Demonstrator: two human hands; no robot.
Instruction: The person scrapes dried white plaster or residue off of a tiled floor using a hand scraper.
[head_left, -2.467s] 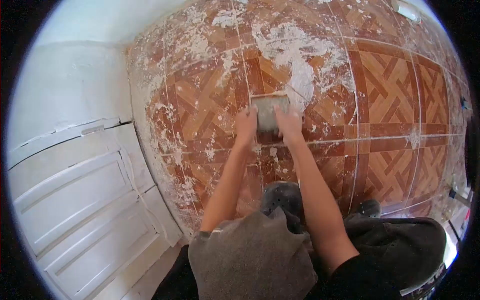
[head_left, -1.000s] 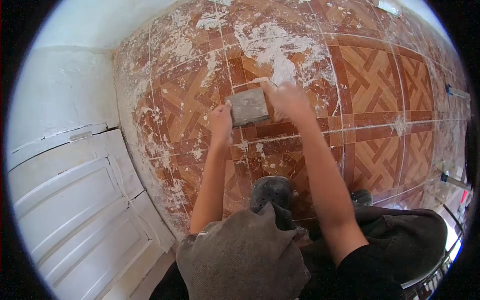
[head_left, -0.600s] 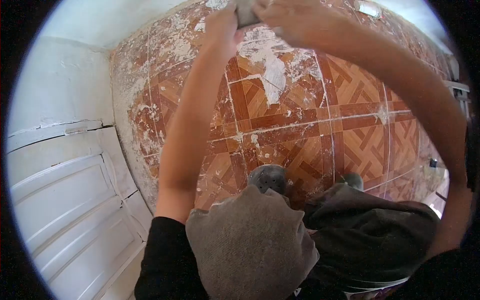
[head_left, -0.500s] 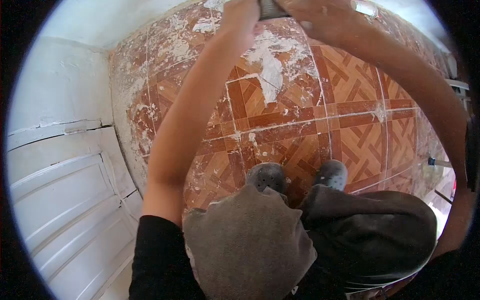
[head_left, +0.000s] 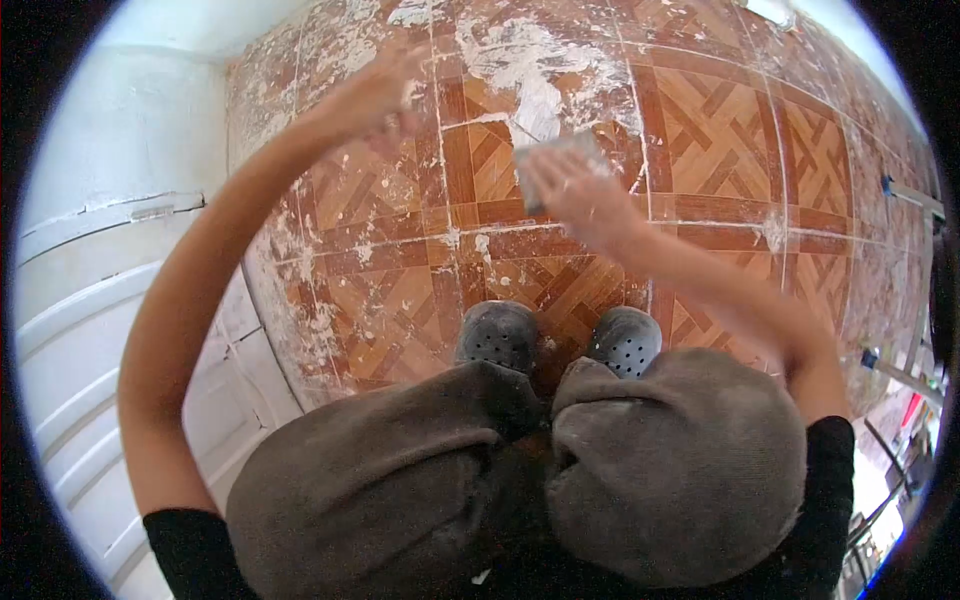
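Head cam view, and the big change is that two hands on the block has turned into one. Half a second ago both arms were stretched way up to 12 o'clock with the grey block between them. Now the right hand has it alone, out at about 1 o'clock from the middle of the view and closer to the body. That grip looks clamped on it, fingers laid across the face, though motion blur hides exactly where the thumb sits.

Left hand has come away and hangs around 11 o'clock over the tiled floor, blurry, fingers loose, nothing in it that I can see. So my read is the block's being handled one-handed at this point, with the left side free.

As for the block itself, it's near the lower end of the white smear, which sits between 12 and 1. Can't tell if the block is touching the tiles or hovering over them.

Viewpoint has shifted too: both knees now fill the 5 to 7 o'clock stretch, with the left clog and right clog poking out ahead of them. White panelled door is off between 8 and 9.
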